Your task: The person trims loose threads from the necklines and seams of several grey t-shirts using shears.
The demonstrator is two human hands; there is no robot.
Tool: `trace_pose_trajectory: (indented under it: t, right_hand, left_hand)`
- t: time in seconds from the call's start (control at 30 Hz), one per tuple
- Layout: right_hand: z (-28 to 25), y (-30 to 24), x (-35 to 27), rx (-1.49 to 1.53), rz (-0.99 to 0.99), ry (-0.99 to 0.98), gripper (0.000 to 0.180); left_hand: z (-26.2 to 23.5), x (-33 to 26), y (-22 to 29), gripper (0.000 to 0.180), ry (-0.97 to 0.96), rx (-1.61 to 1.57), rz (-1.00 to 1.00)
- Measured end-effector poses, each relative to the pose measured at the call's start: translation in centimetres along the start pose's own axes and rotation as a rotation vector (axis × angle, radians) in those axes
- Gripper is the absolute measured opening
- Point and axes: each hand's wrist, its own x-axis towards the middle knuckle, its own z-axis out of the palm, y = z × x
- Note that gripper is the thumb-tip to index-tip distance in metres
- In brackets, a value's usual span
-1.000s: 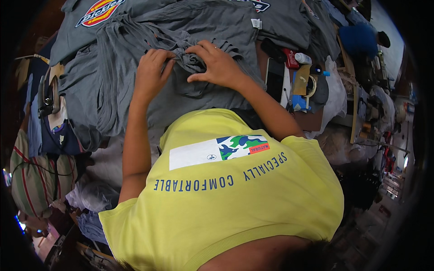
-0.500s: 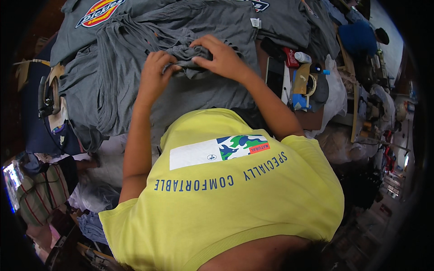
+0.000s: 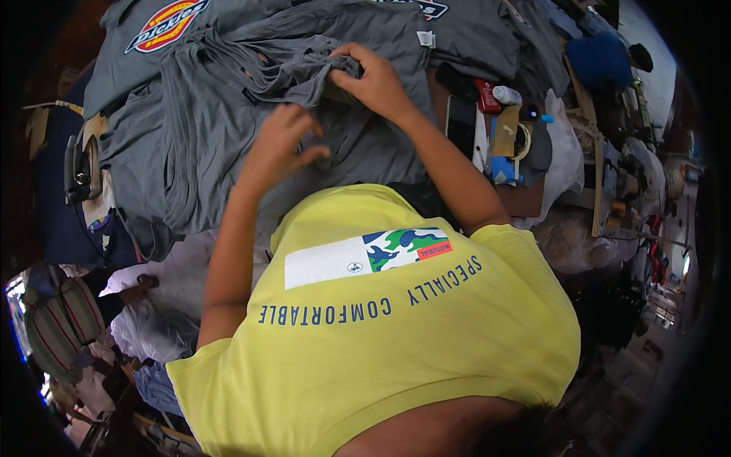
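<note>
Right hand (image 3: pixel 375 78): fingers closed, pinching a bunched fold of grey T-shirt (image 3: pixel 304 72), which lies crumpled atop a spread stack of grey shirts (image 3: pixel 175 145) on the worktop (image 3: pixel 533 199), straight ahead of the person. Left hand (image 3: pixel 280 146): fingers loosely curled, part open, holding nothing, hovering just over the grey cloth below the fold. Right of the stack: roll of tape (image 3: pixel 521 141), small white bottle (image 3: pixel 506 94), red object (image 3: pixel 485 96), clear plastic bags (image 3: pixel 567 145). Person wears a yellow shirt (image 3: pixel 396 343).

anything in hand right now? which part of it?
The right hand pinches a bunched fold of the grey T-shirt, near the middle of the pile. The left hand hovers just above the fabric with fingers curled, gripping nothing.
</note>
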Motion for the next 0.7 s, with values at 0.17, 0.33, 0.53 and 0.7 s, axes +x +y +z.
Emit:
trace_pose_trajectory:
  t: [0.17,0.33,0.53,0.7]
  right_hand:
    - [-0.4,-1.8,-0.7,-0.018,0.031,-0.025,0.031]
    - [1.8,-3.1,-4.7,0.016,-0.063,-0.161,0.031]
    - [1.4,-2.5,-8.4,0.086,-0.160,-0.390,0.031]
    - [-4.6,-0.4,-11.1,0.145,0.184,-0.093,0.022]
  left_hand:
    - [2.7,-3.1,-3.2,0.022,-0.129,0.218,-0.052]
    - [0.4,-1.3,-1.4,0.029,0.342,0.395,0.035]
    - [2.6,-1.4,-3.1,0.069,-0.090,0.267,0.017]
    - [4.5,-2.7,-5.5,0.061,0.048,0.071,-0.107]
